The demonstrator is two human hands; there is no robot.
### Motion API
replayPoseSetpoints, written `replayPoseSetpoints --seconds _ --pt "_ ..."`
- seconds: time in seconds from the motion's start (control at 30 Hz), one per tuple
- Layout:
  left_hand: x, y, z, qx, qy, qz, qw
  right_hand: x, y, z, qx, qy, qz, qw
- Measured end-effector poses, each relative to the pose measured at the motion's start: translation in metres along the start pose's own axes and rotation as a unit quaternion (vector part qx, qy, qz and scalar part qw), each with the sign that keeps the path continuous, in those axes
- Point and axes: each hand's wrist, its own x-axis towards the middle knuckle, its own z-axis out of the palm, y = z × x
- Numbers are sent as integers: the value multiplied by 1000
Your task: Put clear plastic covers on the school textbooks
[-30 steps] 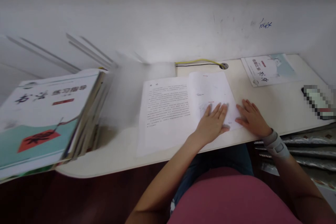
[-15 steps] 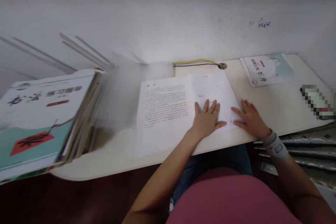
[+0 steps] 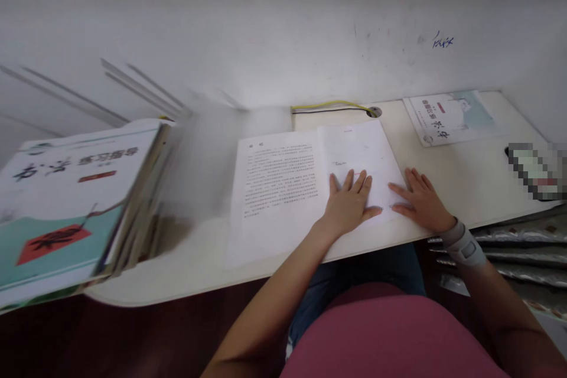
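Observation:
An open book (image 3: 277,230) lies on the white desk in front of me, its left page full of printed text and its right page mostly blank. My left hand (image 3: 349,204) rests on the right page, palm down with fingers spread. Over that page's right edge lies my right hand (image 3: 419,201), also flat, fingers apart, a grey band (image 3: 463,242) around its wrist. Neither hand grips anything. Parts of the right page are hidden under my fingers.
A thick stack of books (image 3: 88,189) stands on the left. At the back right lies a booklet (image 3: 447,118), with a phone-like device (image 3: 535,171), blurred out, near the right edge. A yellow cable (image 3: 332,103) runs along the wall into a desk hole (image 3: 374,111).

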Motion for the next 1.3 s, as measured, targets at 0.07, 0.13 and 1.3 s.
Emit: replayPoseSetpoints --seconds 0.07,0.13,1.3 --pt "1 1 -1 2 -1 3 1000 0 0 0 0 -1 0 1000" --pt "3 1 -2 0 -7 9 1000 0 0 0 -1 0 0 1000" --pt "1 -2 -1 25 9 55 998 -1 -1 1 -12 -5 4 1000"
